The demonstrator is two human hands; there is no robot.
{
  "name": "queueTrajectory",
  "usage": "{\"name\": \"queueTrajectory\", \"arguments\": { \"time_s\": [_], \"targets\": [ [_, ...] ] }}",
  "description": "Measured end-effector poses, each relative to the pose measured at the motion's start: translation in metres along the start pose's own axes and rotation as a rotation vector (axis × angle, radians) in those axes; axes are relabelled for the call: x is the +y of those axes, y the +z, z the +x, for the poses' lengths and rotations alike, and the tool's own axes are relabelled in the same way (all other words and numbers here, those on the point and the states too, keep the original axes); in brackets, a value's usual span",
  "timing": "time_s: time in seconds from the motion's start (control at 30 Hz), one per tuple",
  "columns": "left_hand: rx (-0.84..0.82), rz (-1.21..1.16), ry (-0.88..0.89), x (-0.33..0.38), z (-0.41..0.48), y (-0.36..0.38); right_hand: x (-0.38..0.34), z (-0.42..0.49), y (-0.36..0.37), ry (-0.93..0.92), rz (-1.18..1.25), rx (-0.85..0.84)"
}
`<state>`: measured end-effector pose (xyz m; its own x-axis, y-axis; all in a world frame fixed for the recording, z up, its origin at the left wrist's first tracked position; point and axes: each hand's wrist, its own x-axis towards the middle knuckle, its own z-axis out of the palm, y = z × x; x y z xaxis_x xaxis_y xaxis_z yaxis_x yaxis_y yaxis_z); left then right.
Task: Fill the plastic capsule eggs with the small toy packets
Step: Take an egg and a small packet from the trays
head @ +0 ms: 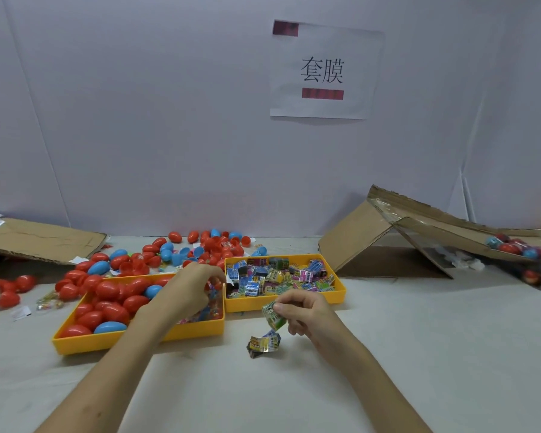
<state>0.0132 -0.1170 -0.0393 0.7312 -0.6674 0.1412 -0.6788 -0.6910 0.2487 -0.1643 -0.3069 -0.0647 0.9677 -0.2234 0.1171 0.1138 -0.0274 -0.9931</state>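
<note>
Just beyond the right hand sits a yellow packet tray heaped with small toy packets, so the stock to be packed looks far from used up. That hand pinches a green packet between thumb and fingertips, lifted off the table. A second packet lies crumpled on the table just below it. The left hand reaches into the right end of the egg tray, fingers curled down over a patch of small colourful bits. Whether it grips anything there, I cannot tell. To the left of that hand the tray holds many closed red and blue capsule eggs, and past its fingertips a loose pile of more eggs and open halves spreads across the table. Far out to the right of the right hand, a few boxed eggs lie in a propped cardboard flap. They may be finished ones, though that is only a guess. By my reading the job is somewhere in its early or middle stretch. Neither hand holds an open egg, so the pinched packet has yet to go inside one, and most of the eggs and packets remain to be paired.
</note>
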Motion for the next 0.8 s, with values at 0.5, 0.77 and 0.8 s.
{"name": "queueTrajectory", "arguments": {
  "time_s": [0.5, 0.77, 0.8],
  "targets": [
    [0.298, -0.118, -0.024, -0.021, -0.016, -0.004, 0.0, 0.002, 0.001, 0.001, -0.006, 0.028],
    [0.441, -0.971, 0.09, 0.063, -0.061, 0.021, -0.006, 0.0, 0.0, -0.056, 0.091, 0.111],
    [0.454, -1.021, 0.075, 0.07, -0.064, 0.025, -0.007, 0.0, -0.001, -0.06, 0.112, 0.115]
  ]
}}
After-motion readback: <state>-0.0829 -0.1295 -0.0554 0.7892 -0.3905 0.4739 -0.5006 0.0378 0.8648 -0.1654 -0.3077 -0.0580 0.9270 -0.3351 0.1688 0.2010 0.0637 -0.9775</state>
